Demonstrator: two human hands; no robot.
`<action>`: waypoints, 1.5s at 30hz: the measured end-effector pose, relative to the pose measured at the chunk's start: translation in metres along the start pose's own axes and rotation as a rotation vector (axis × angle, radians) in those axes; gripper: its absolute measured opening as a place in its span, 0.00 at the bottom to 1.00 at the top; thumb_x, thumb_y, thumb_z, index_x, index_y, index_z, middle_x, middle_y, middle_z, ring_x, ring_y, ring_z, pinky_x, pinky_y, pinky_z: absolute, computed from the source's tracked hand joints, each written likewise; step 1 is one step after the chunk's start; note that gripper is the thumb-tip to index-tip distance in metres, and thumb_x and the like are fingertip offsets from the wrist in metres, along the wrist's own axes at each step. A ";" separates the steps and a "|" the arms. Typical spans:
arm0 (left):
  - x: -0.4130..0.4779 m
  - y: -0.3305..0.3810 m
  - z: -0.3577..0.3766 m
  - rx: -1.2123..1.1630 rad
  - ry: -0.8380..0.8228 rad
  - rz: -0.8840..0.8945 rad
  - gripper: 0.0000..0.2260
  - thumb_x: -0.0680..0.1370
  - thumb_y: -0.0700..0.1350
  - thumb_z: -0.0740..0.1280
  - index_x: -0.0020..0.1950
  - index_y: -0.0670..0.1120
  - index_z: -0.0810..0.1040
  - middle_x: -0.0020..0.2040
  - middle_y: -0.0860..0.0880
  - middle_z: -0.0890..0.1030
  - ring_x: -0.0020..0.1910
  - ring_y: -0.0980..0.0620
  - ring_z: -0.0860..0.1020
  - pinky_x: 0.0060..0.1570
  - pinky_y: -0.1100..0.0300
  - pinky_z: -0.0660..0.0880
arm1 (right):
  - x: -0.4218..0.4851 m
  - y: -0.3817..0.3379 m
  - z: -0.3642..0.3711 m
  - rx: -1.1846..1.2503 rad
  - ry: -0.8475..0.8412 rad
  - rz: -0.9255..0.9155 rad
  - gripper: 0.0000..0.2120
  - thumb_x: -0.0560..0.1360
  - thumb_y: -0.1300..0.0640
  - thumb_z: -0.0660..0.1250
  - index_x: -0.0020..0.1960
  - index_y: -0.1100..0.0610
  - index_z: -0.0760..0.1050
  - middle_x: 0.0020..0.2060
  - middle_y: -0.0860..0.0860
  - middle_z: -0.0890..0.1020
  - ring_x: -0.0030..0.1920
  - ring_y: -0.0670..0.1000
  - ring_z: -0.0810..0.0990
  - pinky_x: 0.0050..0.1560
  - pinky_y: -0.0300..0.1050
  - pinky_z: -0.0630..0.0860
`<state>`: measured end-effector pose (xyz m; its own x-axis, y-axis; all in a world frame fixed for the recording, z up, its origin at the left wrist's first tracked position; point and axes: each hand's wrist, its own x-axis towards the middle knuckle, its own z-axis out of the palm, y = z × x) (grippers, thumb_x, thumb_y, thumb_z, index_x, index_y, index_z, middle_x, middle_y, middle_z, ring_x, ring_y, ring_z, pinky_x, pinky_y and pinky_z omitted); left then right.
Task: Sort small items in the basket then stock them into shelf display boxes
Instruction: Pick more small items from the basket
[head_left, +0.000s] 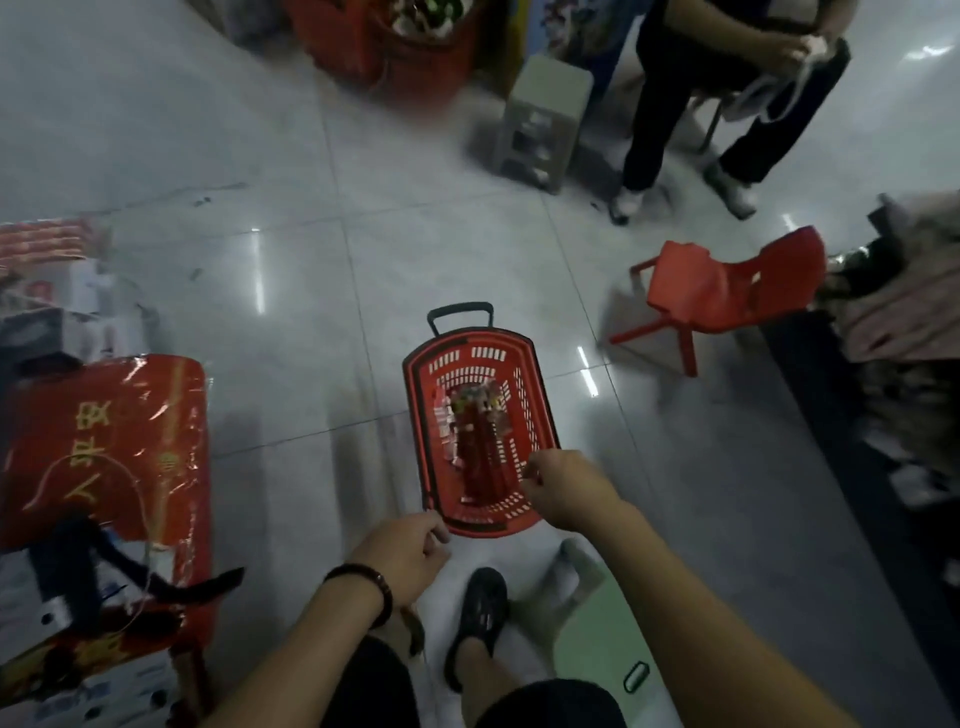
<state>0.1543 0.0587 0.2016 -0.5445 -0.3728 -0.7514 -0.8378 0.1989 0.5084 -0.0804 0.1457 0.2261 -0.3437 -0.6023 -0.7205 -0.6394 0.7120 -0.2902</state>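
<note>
A red plastic shopping basket (542, 400) with a black pull handle stands on the tiled floor in front of me. Inside it lie several small red packaged items (480, 452) with colourful ends, bunched along its middle. My left hand (402, 556), a dark bead bracelet on its wrist, has its fingers curled at the basket's near left corner and grips the rim there. My right hand (566, 491) curls its fingers over the near right rim. The view is blurred by motion.
A red plastic chair (727, 291) stands to the right, a grey stool (545, 119) farther back beside a seated person (727, 104). Red wrapped goods (104, 441) and boxes pile up on the left. A pale green stool (582, 587) and my shoe (480, 618) are near me.
</note>
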 end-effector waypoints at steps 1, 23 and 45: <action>0.024 0.003 0.000 -0.014 -0.041 -0.003 0.03 0.82 0.52 0.68 0.55 0.56 0.80 0.49 0.56 0.82 0.48 0.58 0.81 0.49 0.63 0.79 | 0.021 0.004 -0.002 0.004 -0.008 0.004 0.12 0.83 0.48 0.65 0.60 0.54 0.80 0.56 0.53 0.85 0.52 0.55 0.84 0.55 0.52 0.83; 0.579 -0.053 0.157 -0.497 0.014 -0.354 0.14 0.73 0.53 0.79 0.54 0.53 0.81 0.51 0.53 0.84 0.50 0.50 0.82 0.53 0.57 0.78 | 0.470 0.198 0.104 -0.354 0.531 -0.420 0.11 0.82 0.51 0.66 0.58 0.57 0.80 0.56 0.56 0.76 0.56 0.59 0.73 0.45 0.52 0.79; 0.658 -0.052 0.220 -0.735 0.201 -0.492 0.18 0.82 0.58 0.68 0.56 0.44 0.87 0.53 0.43 0.87 0.54 0.46 0.83 0.52 0.56 0.77 | 0.482 0.210 0.124 -0.122 0.672 -0.506 0.12 0.81 0.54 0.65 0.50 0.59 0.84 0.50 0.57 0.80 0.52 0.61 0.76 0.47 0.53 0.78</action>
<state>-0.1695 0.0024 -0.4117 -0.0564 -0.4272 -0.9024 -0.6995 -0.6280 0.3410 -0.2948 0.0499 -0.2599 -0.3069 -0.9516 0.0165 -0.8827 0.2781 -0.3789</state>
